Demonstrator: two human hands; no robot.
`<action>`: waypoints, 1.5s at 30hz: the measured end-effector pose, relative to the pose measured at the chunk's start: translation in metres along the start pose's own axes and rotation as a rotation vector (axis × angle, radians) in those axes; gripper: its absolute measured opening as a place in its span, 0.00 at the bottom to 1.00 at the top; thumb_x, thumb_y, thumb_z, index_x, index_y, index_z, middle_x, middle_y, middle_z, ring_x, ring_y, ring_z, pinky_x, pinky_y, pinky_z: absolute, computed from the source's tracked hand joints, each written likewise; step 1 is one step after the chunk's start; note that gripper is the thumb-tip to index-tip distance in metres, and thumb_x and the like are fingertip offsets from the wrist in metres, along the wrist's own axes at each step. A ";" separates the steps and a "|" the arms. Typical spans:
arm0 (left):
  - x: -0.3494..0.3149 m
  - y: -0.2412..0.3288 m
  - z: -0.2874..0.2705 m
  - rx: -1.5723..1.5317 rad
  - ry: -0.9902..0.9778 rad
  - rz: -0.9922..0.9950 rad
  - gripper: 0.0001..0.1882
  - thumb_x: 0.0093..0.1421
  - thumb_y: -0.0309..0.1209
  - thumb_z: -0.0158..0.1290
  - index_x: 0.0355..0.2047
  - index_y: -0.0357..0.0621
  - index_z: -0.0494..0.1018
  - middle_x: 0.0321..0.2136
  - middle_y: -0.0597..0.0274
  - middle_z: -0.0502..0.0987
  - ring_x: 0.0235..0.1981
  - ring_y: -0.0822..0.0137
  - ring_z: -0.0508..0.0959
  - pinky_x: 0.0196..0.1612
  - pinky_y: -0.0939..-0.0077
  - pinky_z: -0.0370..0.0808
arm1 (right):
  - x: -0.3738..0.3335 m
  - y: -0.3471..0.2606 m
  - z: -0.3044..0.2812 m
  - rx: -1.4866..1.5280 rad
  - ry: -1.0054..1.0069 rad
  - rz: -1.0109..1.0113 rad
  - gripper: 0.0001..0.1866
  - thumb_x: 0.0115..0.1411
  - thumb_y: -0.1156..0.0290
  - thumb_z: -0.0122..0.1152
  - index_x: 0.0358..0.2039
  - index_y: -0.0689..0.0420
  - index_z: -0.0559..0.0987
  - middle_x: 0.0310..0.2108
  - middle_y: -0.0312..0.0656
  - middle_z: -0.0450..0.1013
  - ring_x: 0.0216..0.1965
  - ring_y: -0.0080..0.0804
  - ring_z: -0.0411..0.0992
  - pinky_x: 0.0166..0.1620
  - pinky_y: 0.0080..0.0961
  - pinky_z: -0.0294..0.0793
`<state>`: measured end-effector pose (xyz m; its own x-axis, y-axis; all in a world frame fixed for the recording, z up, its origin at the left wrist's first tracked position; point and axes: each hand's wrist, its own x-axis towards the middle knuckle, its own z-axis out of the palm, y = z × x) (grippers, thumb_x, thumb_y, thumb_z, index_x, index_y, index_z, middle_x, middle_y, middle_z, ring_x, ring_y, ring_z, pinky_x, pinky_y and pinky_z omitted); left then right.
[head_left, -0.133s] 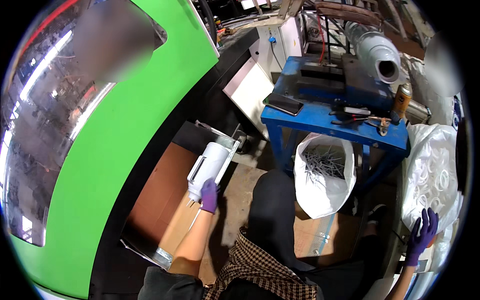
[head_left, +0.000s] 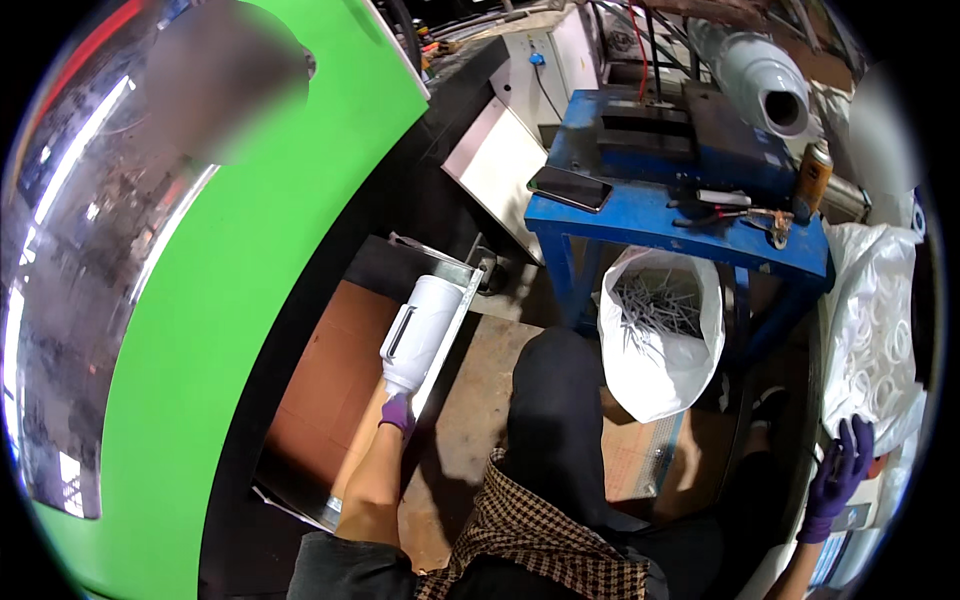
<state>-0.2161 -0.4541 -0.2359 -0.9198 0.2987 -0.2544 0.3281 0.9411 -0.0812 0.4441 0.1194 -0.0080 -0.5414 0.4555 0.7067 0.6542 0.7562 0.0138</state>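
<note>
A white plastic bottle [head_left: 427, 318] with a moulded side handle lies slantwise at the top of a metal-edged chute, its narrow neck toward me. My left hand [head_left: 397, 411], in a purple glove, is closed at that neck end; the fingers are partly hidden. Far to the right, my right hand [head_left: 840, 476], also gloved in purple, has its fingers stretched out and holds nothing. It is beside the lower edge of a white plastic bag [head_left: 847, 385] with many pale rings [head_left: 862, 350] in it.
On my left curves a green machine panel [head_left: 265, 215] with a window. Brown cardboard [head_left: 335, 365] lines the chute. Ahead stands a blue metal table [head_left: 640, 222] bearing a phone [head_left: 570, 188], pliers [head_left: 712, 215] and a spray can [head_left: 812, 180]. Beneath its front edge, a white sack [head_left: 650, 385] holds grey plastic scraps [head_left: 658, 305].
My left hand has shifted from the bottle's lower side to its neck end. My right hand stays by the bag. The whole view has turned slightly.
</note>
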 end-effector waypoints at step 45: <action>-0.049 0.178 -0.343 -0.550 0.862 0.925 0.37 0.32 0.46 0.79 0.42 0.45 0.78 0.55 0.49 0.74 0.61 0.45 0.70 0.64 0.52 0.67 | -0.061 -0.136 -0.015 0.494 -0.383 -0.143 0.16 0.53 0.64 0.70 0.43 0.46 0.81 0.42 0.33 0.77 0.46 0.37 0.75 0.54 0.39 0.72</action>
<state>-0.1860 -0.2471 0.0928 -0.3225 0.6565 0.6819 0.9466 0.2279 0.2282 0.3960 -0.0188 -0.0425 -0.8155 0.4005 0.4178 0.2906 0.9077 -0.3028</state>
